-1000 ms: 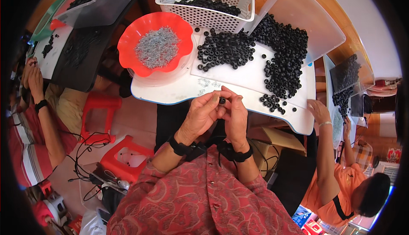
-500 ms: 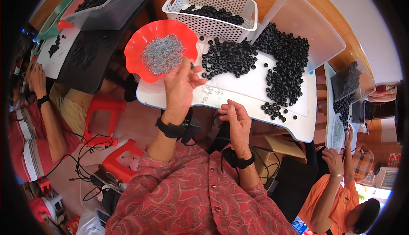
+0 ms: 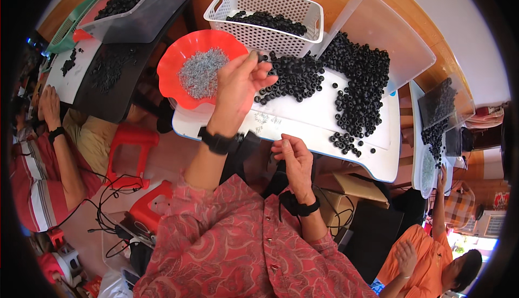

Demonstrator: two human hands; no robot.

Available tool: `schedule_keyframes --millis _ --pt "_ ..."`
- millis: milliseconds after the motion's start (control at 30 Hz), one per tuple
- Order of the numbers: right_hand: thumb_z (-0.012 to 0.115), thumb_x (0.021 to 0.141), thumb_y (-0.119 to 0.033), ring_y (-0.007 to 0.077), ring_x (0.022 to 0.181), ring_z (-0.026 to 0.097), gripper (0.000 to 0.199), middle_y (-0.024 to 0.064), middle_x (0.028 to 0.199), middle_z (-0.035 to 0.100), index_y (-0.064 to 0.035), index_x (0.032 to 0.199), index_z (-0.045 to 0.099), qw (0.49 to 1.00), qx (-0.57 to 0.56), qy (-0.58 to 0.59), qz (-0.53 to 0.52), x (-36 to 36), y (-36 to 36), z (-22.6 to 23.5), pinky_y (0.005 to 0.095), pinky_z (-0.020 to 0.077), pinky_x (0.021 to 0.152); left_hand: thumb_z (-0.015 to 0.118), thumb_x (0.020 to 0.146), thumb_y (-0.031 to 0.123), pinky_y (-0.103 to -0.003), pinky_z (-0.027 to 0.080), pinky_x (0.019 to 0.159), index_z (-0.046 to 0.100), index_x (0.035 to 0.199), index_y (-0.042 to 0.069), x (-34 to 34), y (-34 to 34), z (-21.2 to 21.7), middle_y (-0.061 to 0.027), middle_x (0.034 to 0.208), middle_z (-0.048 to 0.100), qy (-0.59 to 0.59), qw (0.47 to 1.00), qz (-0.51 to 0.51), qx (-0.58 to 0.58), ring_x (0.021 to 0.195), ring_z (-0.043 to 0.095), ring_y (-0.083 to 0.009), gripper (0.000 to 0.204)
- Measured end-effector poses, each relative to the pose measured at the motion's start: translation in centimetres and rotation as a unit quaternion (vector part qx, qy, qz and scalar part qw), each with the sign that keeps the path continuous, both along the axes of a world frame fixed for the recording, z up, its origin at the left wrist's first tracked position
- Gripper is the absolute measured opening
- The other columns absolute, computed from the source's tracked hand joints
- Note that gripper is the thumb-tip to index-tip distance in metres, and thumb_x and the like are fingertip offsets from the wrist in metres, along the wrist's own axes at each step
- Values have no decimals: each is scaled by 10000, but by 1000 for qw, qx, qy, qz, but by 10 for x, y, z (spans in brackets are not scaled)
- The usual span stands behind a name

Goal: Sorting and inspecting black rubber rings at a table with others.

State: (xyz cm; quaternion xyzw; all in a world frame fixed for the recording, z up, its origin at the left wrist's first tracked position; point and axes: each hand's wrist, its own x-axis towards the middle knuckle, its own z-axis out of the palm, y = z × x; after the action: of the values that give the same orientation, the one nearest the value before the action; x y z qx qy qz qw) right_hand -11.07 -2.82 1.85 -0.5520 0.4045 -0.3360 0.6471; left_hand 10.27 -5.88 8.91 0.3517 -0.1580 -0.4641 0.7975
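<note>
My left hand (image 3: 235,93) is raised over the near table, beside the red dish's right rim. Its thumb and fingertips pinch a small black ring-shaped part (image 3: 263,58). Just beyond it lies a pile of similar black ring parts (image 3: 300,76). The red wavy-rimmed dish (image 3: 168,76) holds many tiny silvery metal pieces (image 3: 203,73). At the table's front edge my right hand (image 3: 297,165) has its thumb against curled fingers; whatever they may hold is too small to make out. A few tiny metal pieces (image 3: 262,118) lie on the white tabletop (image 3: 313,122) between the hands.
A white perforated basket (image 3: 265,41) with black parts stands at the back. Beside it a clear bin (image 3: 403,44) lies tipped, black parts spilling out. People work at tables on the left and right. Red stools (image 3: 130,149) and loose cables (image 3: 111,206) are at lower left.
My left hand has moved up and right, away from the dish toward the black pile, with the black part. My right hand has dropped slightly. The person at right has lowered one hand.
</note>
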Motion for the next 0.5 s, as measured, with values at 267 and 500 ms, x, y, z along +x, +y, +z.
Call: schedule_keyframes --millis 267,500 --pt "583 975 -127 132 835 655 246 90 973 680 33 1160 599 1000 7 21 14 -5 4 -5 239 516 706 564 940 41 -440 569 874 519 1087 -102 35 -98 13 -173 939 620 -2 999 10 -41 892 640 -263 211" --pt "581 967 -97 126 837 656 229 82 975 680 33 1155 600 999 -9 52 -8 -11 -2 -6 235 517 712 615 898 16 -451 556 905 512 1137 -117 37 -105 -1 -214 1021 617 -24 999 4 -23 968 632 -293 292"
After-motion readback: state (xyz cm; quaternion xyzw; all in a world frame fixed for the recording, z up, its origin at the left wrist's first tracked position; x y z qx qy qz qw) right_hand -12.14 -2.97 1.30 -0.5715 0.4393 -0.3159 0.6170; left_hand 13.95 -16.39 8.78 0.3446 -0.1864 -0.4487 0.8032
